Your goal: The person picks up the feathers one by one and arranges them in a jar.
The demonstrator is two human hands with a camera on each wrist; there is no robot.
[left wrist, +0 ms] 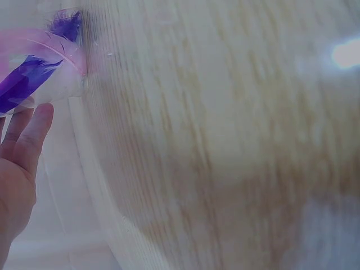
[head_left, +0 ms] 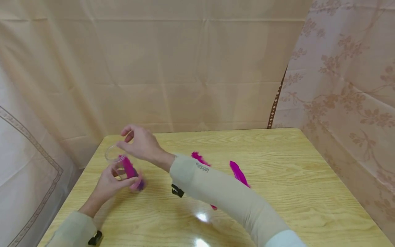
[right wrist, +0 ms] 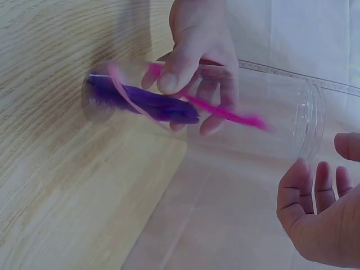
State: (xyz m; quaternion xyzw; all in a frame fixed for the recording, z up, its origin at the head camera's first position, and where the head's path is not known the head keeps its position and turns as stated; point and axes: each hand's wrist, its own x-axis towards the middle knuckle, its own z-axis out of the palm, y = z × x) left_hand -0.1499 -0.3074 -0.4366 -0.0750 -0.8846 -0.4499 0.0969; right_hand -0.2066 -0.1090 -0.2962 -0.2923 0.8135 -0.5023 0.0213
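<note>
My left hand grips a clear plastic jar round its side, thumb on one side and fingers on the other. The jar's mouth is uncovered at the top. Inside it lie a purple feather, a pale pink feather curved near the bottom, and a magenta feather that reaches up along the wall. Just above the mouth is my right hand, its fingers loosely bent and nothing between them. In the right wrist view, those fingertips are right by the jar's rim.
More magenta feathers lie on the wooden table: one fluffy feather, one smooth feather farther right, and a feather tip partly hidden under the right sleeve. A beige curtain hangs behind the table's back edge.
</note>
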